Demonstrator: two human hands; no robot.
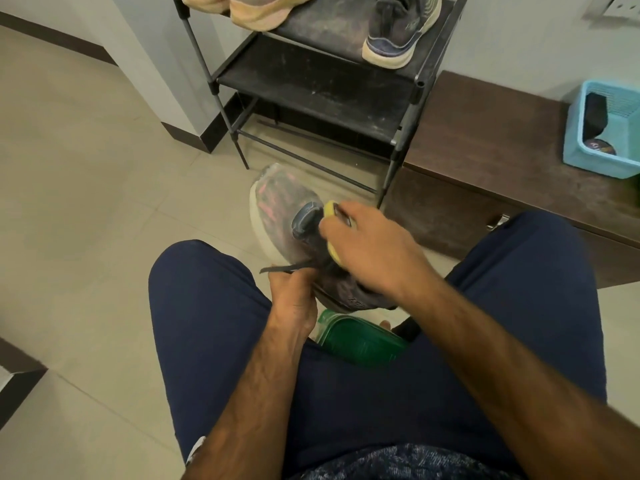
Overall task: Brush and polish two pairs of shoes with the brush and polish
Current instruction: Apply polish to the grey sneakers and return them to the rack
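Sitting low over a tiled floor [86,168], legs in dark blue trousers [207,323] are seen spread apart at 6 o'clock, and a green tub [360,344] is partly hidden between them. Just above the tub, a worn dark shoe [280,209] with pink marks and a pale sole is held off the floor, its toe pointed toward 11 o'clock. The near end of the shoe is gripped by the left hand [294,299], whose fingers are curled shut around it, and a dark lace [277,270] is seen sticking out toward 9 o'clock. A yellow tool [330,207], brush or sponge cannot be told, is clasped in the right hand [374,251] and pressed against the shoe's upper side. Farther off at 12 o'clock a dusty black shoe rack [311,84] is placed against the wall; a dark trainer [398,32] and pale orange shoes [263,10] are kept on its top shelf. At 2 o'clock a blue basket [623,140] is set on a brown bench [485,133], with a round tin [599,147] lying inside it.
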